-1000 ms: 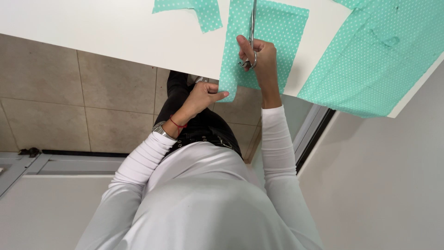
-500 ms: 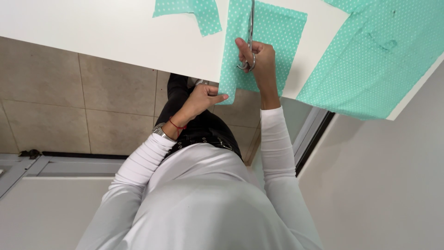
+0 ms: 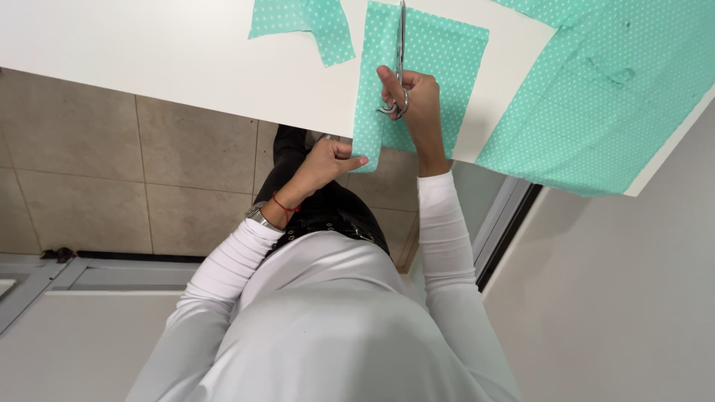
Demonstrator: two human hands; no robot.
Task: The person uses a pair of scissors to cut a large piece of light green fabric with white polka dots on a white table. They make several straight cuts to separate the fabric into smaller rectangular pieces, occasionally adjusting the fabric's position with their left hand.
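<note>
Advancing toward twelve o'clock since the earlier frame, the scissors (image 3: pixel 401 52) are slicing the dotted teal fabric (image 3: pixel 428 82) on the white table (image 3: pixel 164 56), right hand (image 3: pixel 413 100) gripping the handles, left hand (image 3: pixel 328 160) pinching the hanging edge at six o'clock.

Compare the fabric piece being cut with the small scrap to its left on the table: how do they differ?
The piece being cut is larger and roughly rectangular; the scrap is smaller and irregular. The cut piece hangs over the table edge, while the scrap lies wholly on top. The right hand runs scissors into the cut piece and the left hand pinches its hanging end; no hand touches the scrap. Both are mint green with white dots.
</note>
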